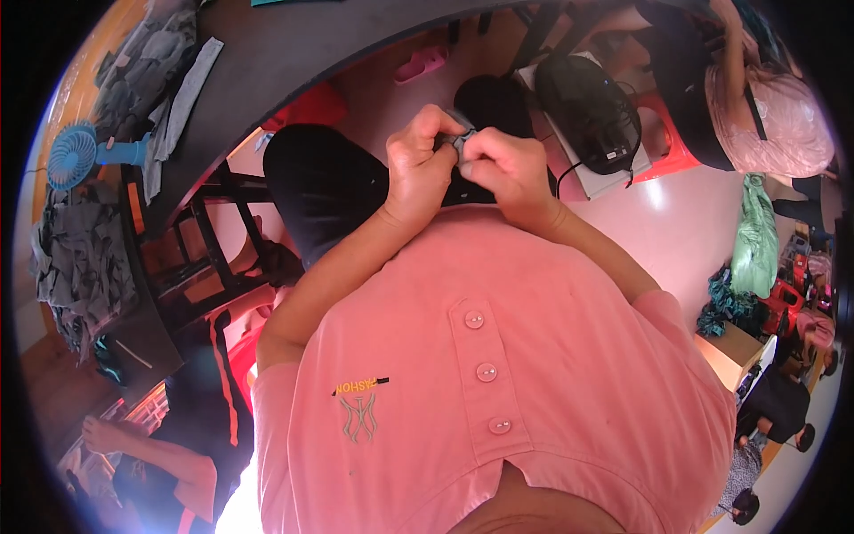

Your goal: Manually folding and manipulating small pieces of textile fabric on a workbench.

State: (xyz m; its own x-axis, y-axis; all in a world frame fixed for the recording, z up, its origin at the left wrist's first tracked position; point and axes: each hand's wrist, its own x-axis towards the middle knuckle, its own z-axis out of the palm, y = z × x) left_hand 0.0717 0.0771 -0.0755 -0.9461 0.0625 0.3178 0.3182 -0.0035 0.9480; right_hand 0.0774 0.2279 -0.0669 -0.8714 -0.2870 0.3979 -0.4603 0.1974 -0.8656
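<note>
Both hands meet above my lap, with the fingers bent inward. My left hand (418, 165) is closed, thumb and fingers pinching one side of a small grey piece of cloth (460, 140). Its other side is pinched in my right hand (511, 169), which is closed too. Only a little of the cloth shows between the fingertips, so its shape cannot be made out. Just below the hands are my dark-trousered legs (325, 182) and the hem of my pink shirt (525, 303).
A dark table (267, 53) curves across the upper left, bearing grey cloth pieces (147, 67) and a blue fan (73, 157). A black oval object (587, 116) with a cord lies at upper right. Co-workers sit at right and lower left. A pink slipper (422, 64) lies on the floor.
</note>
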